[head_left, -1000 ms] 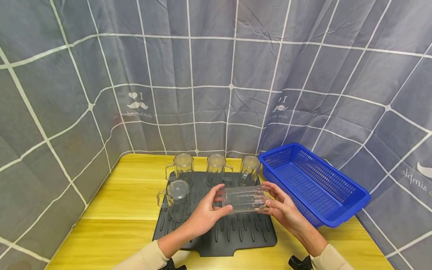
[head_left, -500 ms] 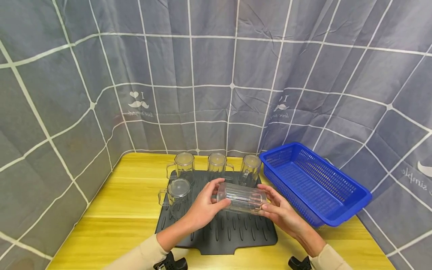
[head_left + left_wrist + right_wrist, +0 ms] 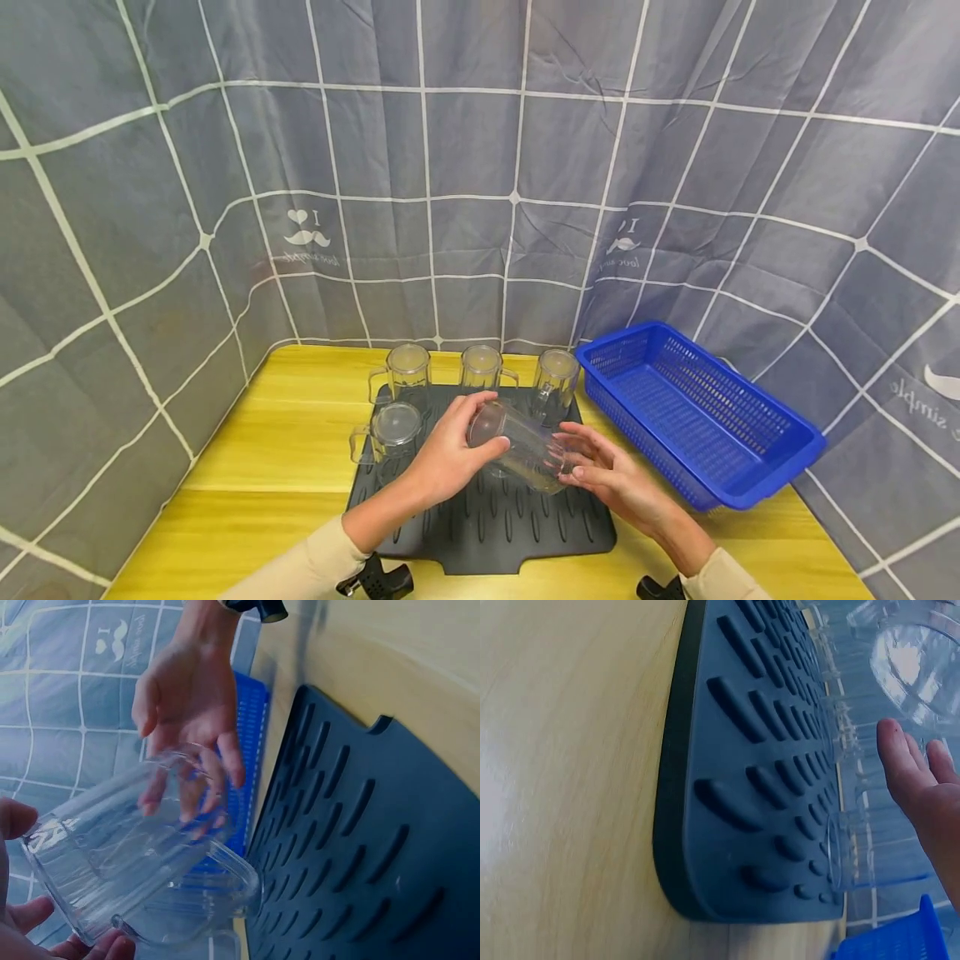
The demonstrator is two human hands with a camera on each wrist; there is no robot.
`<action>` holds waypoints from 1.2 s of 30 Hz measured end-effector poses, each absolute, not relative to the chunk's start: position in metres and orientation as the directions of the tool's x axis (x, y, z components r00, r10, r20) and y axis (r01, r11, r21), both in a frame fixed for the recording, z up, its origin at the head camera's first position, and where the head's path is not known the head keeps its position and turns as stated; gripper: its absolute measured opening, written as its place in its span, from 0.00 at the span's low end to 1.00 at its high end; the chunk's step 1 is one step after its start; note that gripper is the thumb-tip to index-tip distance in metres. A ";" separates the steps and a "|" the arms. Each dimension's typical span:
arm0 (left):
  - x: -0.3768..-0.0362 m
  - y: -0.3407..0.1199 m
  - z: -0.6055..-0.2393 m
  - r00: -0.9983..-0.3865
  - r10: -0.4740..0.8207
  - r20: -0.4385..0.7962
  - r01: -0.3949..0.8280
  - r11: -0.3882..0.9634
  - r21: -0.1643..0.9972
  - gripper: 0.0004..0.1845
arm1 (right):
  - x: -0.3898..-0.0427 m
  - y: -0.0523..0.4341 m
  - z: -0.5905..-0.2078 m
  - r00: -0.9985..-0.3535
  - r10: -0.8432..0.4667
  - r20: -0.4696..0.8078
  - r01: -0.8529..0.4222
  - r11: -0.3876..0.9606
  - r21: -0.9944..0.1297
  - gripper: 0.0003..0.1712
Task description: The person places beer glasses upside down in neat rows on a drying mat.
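Observation:
My left hand (image 3: 453, 454) grips a clear glass mug (image 3: 517, 446) by its base end, thumb on the near side and fingers behind. The mug lies tilted above the black drying mat (image 3: 487, 542), its mouth toward the lower right. In the left wrist view the mug's handle (image 3: 238, 870) points toward the mat. My right hand (image 3: 611, 479) is at the mouth end with fingers spread and loosely bent. Those fingers show through the glass in the left wrist view; in the right wrist view the right hand (image 3: 926, 776) stands beside the mug (image 3: 915, 667).
Upside-down glass mugs stand on the mat: one at the back left (image 3: 408, 371), one at the back middle (image 3: 480, 371), one at the back right (image 3: 557, 379) and another front left (image 3: 396, 433). A blue plastic basket (image 3: 697, 408) sits right. A grey checked curtain (image 3: 465, 167) encloses the table.
The mug has turned from nearly level to slanting, its right end swinging down toward me. My right hand has loosened from that end, while my left keeps its grip.

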State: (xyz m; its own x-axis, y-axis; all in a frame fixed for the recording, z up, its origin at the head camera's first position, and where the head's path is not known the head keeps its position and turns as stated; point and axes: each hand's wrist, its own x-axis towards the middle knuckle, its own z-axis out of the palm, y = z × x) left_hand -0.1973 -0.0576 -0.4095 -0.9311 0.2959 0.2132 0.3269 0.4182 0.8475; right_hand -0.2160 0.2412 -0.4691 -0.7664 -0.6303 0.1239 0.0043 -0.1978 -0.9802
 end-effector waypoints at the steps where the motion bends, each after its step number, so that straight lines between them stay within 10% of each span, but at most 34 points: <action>1: -0.198 -0.058 -0.409 -0.931 0.297 0.213 0.330 0.433 0.839 0.32 | -0.216 0.242 -0.470 -0.762 -0.635 0.128 0.001 -0.199 -0.980 0.35; 36: -0.223 -0.060 -0.403 -0.912 0.326 0.249 0.407 0.647 0.645 0.30 | -0.213 0.255 -0.473 -0.851 -0.521 0.061 -0.161 0.148 -0.976 0.31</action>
State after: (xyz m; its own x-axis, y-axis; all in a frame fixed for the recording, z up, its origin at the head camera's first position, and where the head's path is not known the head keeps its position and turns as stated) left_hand -0.2231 -0.0604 -0.4032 -0.9123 0.3256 0.2485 0.4066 0.6467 0.6453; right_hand -0.2134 0.2553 -0.4734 -0.8514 -0.5210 0.0612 -0.1607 0.1481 -0.9758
